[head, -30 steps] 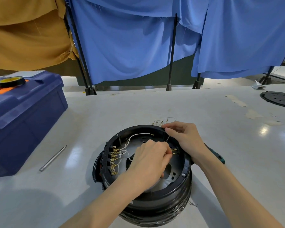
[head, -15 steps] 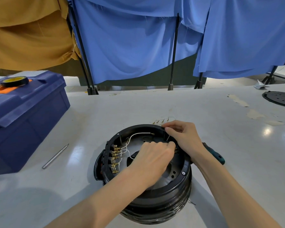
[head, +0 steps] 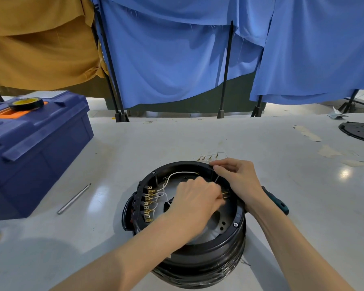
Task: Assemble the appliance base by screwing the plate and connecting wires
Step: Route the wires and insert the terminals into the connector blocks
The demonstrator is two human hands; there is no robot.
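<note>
left hand (head: 195,199) curls inside the black appliance base (head: 208,255), pinching a brass terminal (head: 225,195) by the right wall; right hand (head: 239,181) pinches a thin wire (head: 216,179) at the rim, blue toolbox (head: 36,156) sits off left

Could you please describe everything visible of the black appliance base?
The appliance base is a round black drum, plastic by its look, standing open side up on the white table. Inside are a grey metal plate with holes, white wires and a row of brass terminals along the left wall. The left hand reaches in, pinching a brass connector; the right hand rests on the far rim, pinching a thin wire.
</note>
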